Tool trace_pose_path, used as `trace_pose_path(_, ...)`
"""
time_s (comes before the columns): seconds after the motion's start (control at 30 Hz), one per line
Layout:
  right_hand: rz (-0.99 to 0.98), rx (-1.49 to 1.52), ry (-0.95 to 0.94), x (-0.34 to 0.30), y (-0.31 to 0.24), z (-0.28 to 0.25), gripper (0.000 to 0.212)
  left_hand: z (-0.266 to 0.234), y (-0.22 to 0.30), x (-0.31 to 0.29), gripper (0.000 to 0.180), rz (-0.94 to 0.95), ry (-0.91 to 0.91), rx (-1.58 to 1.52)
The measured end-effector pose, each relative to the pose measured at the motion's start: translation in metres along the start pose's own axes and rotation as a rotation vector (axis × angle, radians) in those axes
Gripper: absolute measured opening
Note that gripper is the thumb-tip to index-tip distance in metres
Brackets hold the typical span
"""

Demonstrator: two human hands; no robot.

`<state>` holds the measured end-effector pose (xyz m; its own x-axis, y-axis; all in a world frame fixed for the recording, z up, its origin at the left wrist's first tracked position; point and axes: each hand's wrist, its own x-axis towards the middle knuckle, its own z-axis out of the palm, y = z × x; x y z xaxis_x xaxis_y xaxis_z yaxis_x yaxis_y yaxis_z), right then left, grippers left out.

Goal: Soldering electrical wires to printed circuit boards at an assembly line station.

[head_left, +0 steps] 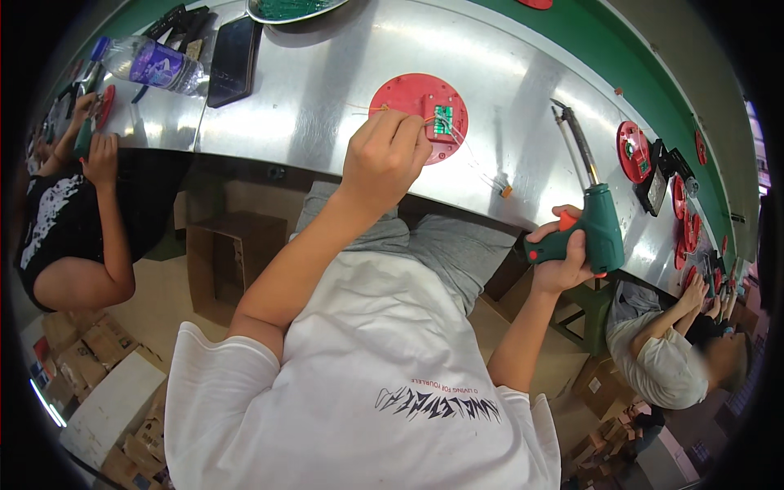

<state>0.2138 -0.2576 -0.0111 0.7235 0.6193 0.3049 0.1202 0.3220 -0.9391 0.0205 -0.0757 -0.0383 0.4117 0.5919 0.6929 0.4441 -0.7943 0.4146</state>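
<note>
A round red plastic disc (403, 88) lies on the metal bench, with a small green circuit board (443, 121) set in its raised middle. My left hand (382, 155) is closed at the disc's left side, its fingertips pinching a thin orange wire (429, 119) beside the board. Pale wires (474, 152) run from the board to a small orange-yellow connector (506, 192) near the bench's front edge. Off to the right, my right hand (563, 260) is wrapped round a green soldering gun (603, 229). Its metal tip points up and away, apart from the board.
A plastic bottle (155, 65), a black phone (234, 61) and a metal dish (298, 10) stand at the back left. More red discs (633, 152) and a black box (653, 189) lie to the right. Co-workers sit on both sides; a cardboard box (214, 269) is below.
</note>
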Motion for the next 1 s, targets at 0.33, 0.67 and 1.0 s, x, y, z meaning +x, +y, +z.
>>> trace_pose_path(0.33,0.088,0.134,0.243,0.043,0.021,-0.037,0.032,-0.009,0.006,0.011,0.021,-0.166,-0.045,-0.139)
trace_pose_path(0.67,0.014,0.159,0.519,0.042,0.022,-0.025,0.034,0.006,-0.038,0.127,0.054,0.278,-0.649,-0.052)
trace_pose_path(1.0,-0.062,0.121,0.735,0.033,0.029,-0.034,0.017,0.252,-0.034,0.304,0.048,0.314,-0.428,0.271)
